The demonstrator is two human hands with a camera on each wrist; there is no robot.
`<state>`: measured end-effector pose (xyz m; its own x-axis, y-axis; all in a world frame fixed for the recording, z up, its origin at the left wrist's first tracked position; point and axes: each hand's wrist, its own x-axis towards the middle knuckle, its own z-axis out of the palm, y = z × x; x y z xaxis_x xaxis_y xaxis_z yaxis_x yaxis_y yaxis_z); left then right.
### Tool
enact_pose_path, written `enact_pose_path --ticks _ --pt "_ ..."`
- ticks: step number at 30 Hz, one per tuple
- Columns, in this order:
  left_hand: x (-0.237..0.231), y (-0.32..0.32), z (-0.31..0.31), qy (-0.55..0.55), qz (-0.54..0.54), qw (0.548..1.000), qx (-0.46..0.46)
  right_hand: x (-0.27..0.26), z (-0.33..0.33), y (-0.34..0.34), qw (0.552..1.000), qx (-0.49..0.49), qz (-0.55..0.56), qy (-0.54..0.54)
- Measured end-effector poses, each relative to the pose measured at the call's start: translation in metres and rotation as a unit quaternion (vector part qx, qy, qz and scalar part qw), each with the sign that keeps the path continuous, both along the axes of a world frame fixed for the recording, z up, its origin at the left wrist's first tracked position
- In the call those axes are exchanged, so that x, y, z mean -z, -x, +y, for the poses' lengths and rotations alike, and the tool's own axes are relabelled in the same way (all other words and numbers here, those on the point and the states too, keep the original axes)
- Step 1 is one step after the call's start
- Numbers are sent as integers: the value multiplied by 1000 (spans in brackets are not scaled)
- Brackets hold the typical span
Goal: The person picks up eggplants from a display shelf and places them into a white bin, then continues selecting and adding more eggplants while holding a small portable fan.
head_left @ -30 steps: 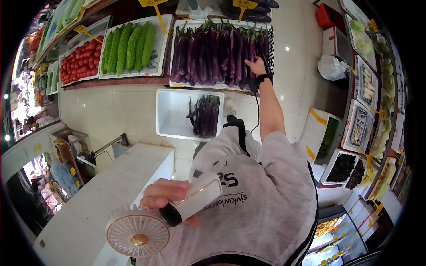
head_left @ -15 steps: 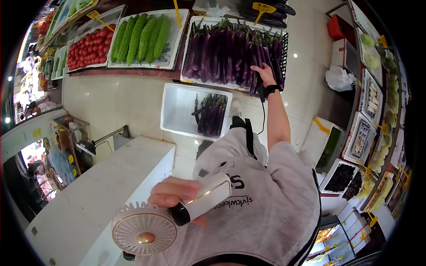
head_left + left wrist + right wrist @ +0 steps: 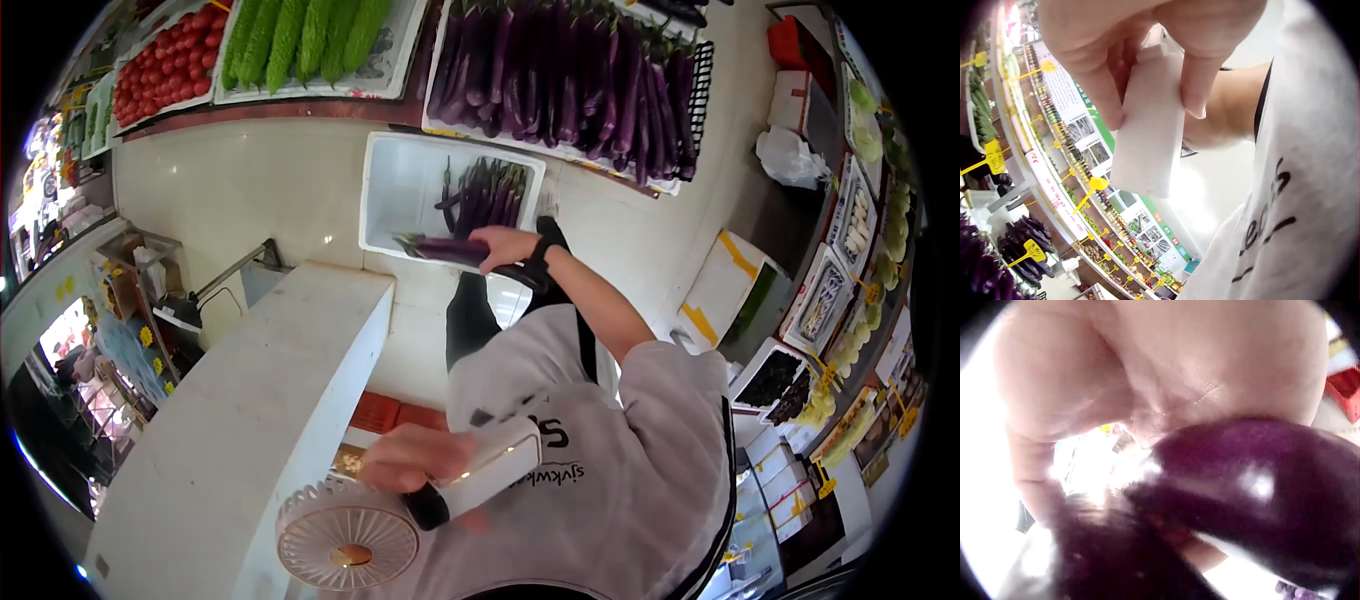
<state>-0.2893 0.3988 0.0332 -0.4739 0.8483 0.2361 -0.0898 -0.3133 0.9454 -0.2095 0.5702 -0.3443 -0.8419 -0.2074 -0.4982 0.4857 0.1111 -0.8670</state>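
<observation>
My right hand [image 3: 505,248] grips long purple eggplants [image 3: 440,249] over the near rim of a white foam box [image 3: 395,185]. In the right wrist view two glossy eggplants [image 3: 1272,487] show under the palm, with the fingers wrapped round them. Inside the box, a bunch of eggplants [image 3: 490,195] lies along the right side. My left hand [image 3: 420,458] holds a white handheld fan [image 3: 490,465] by its handle, close in front of the shirt. The left wrist view shows finger and thumb on either side of the white handle [image 3: 1150,119].
Beyond the box stands a display tray full of eggplants [image 3: 570,80], beside bitter melons [image 3: 300,40] and tomatoes [image 3: 170,65]. A white counter [image 3: 250,370] runs along the left. Produce shelves line the right, with a white plastic bag [image 3: 790,155] near them.
My right hand has come from the display tray down and left to the foam box, bringing eggplants with it. The left hand keeps hold of the fan.
</observation>
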Motion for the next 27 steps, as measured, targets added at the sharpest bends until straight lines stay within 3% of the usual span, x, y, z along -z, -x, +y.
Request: enact_pose_path --ticks 3,5,9,12,13,18,22,23,24,27 --pt "38 12 -17 79 -23 995 -54 91 -58 5 992 5 -128 9" --pt "81 11 -18 75 -16 985 -156 174 -101 -4 972 149 -177 -30" --pt "139 8 -48 164 -77 941 -285 275 -136 -14 888 327 -313 -85" --pt "169 20 -61 238 -136 924 -267 352 -154 -24 808 474 -320 -145" --pt "173 29 -72 275 -141 921 -235 372 -152 -26 806 481 -308 -157" --pt "205 23 -100 312 -107 901 -283 426 -145 -33 793 474 -313 -219" --pt "207 20 -93 327 -69 905 -264 476 -154 -48 782 370 -458 -205" --pt "200 18 -90 354 -53 894 -270 453 -151 -39 776 337 -471 -250" --pt "193 17 -87 378 -37 883 -275 437 -151 -38 796 308 -466 -232" --pt "188 16 -71 289 -37 898 -329 405 -147 -38 860 221 -404 -221"
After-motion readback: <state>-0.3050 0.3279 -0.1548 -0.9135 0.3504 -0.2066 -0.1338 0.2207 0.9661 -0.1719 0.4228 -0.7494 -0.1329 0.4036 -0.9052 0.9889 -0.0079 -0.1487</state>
